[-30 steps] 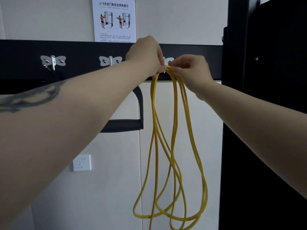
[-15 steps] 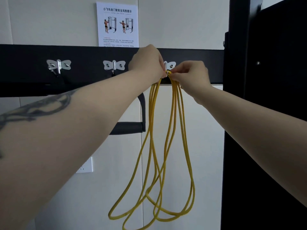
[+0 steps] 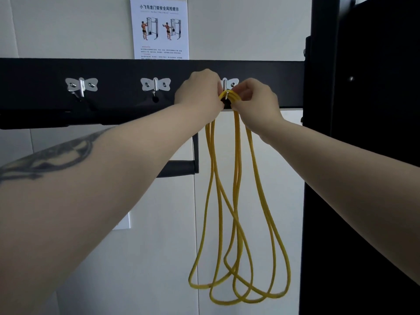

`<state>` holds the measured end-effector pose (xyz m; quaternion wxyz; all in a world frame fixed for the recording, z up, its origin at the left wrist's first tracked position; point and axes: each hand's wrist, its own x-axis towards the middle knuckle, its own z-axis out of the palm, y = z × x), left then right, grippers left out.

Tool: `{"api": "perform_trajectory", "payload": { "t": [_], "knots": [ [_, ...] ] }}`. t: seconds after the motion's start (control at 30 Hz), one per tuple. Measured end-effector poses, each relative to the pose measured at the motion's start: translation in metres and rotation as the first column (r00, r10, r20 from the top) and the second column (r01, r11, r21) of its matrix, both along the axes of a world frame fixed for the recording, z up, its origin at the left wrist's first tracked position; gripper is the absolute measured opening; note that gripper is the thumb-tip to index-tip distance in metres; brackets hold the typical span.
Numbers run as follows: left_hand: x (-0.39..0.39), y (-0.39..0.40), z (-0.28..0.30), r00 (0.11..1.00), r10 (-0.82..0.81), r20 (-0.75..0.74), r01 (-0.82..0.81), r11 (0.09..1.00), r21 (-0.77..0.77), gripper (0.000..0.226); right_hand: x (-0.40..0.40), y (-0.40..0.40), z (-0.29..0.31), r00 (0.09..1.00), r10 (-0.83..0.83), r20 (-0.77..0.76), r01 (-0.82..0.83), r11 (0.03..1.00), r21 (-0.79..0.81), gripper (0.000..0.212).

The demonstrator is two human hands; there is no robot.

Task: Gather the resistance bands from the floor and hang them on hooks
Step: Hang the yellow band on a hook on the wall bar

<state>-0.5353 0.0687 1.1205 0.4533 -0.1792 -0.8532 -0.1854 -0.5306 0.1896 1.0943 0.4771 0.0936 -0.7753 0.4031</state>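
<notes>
A yellow resistance band (image 3: 236, 201), folded into several long loops, hangs down in front of the white wall. Its top bend lies over the rightmost metal hook (image 3: 225, 87) on a black wall rail (image 3: 113, 71). My left hand (image 3: 200, 92) pinches the band just left of the hook. My right hand (image 3: 256, 98) pinches it just right of the hook. Two more butterfly-shaped hooks, the middle hook (image 3: 155, 84) and the left hook (image 3: 81, 85), carry nothing.
A black machine frame (image 3: 363, 155) fills the right side, close to the hanging loops. A black padded handle (image 3: 179, 168) sticks out under the rail, behind my left forearm. An instruction poster (image 3: 159, 28) is above the rail and a wall socket (image 3: 123, 221) below.
The band's top bend has come to lie over the rightmost hook, between my two hands. The hanging loops have swung back to the right and hang straighter. The camera view has shifted.
</notes>
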Motion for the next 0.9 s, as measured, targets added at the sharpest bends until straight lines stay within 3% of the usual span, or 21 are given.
{"api": "perform_trajectory", "payload": {
  "t": [0.13,0.23,0.33,0.47,0.73,0.9],
  "knots": [
    [0.022,0.000,-0.020,0.999,0.019,-0.036,-0.022,0.998,-0.057,0.029,0.014,-0.008,-0.021,1.000,-0.002,0.004,0.002,0.996,0.087,0.047],
    [0.047,0.001,-0.049,0.998,-0.049,-0.029,0.048,0.998,-0.029,0.047,0.027,-0.014,-0.047,1.000,-0.028,0.009,0.026,0.989,0.148,0.057],
    [0.073,-0.003,-0.098,0.984,-0.164,0.073,0.159,0.985,0.067,0.047,0.048,-0.014,-0.093,0.995,-0.005,0.099,-0.011,0.987,0.160,0.063],
    [0.101,-0.016,-0.177,0.945,-0.187,0.267,0.155,0.978,0.137,0.047,0.083,-0.015,-0.175,0.957,0.096,0.272,-0.135,0.983,0.128,0.066],
    [0.152,-0.044,-0.318,0.798,-0.129,0.589,0.028,0.984,0.178,0.044,0.148,-0.029,-0.312,0.780,0.037,0.625,-0.241,0.939,0.245,0.059],
    [0.198,-0.064,-0.390,0.680,-0.122,0.723,-0.004,0.985,0.170,0.043,0.200,-0.037,-0.371,0.636,0.010,0.772,-0.276,0.937,0.215,0.057]
  ]
}}
